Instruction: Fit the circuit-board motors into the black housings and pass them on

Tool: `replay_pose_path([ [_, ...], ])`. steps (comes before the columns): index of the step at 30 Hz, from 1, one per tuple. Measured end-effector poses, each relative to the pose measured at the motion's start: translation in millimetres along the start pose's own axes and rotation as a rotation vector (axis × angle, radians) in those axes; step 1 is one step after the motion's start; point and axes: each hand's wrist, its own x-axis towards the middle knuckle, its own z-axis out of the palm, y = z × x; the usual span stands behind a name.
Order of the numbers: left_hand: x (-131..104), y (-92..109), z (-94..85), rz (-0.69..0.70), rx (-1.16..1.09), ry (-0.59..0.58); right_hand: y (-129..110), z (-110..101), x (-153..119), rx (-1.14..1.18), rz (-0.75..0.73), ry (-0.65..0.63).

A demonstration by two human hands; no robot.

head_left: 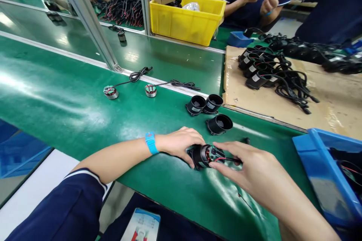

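Note:
My left hand (182,144), with a blue band on its wrist, is wrapped round a black cylindrical housing (198,157) tilted on its side on the green work surface. My right hand (240,162) pinches a round motor part with a green circuit board (216,153) at the housing's mouth. A black cable with a red wire runs from the board under the right fingers. Just beyond my hands stand three open black housings (220,124). Two more motor parts with coiled cables, one in the middle (151,90) and one further left (111,92), lie on the green surface.
A blue bin (316,165) with black parts is at the right. Cardboard (325,101) holds cabled housings. A metal post (87,19) rises at the back left, near a yellow bin (186,24). Across the table, a person (254,3) handles a small part.

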Motion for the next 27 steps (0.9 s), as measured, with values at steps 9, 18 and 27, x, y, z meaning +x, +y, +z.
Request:
replay_pose_path([
  [9,-11.5,-1.5,-29.6,0.026,-0.374,-0.065,-8.2,9.9,-1.5,0.027,-0.070,-0.095],
  [18,-13.4,36.5,-47.8,0.209,-0.972,-0.127,9.9,30.2,-5.0,0.029,-0.181,0.043],
  [27,-14.4,47.1,-35.5,0.135,-1.101,-0.010,11.5,42.4,-10.8,-0.004,-0.177,0.187],
])
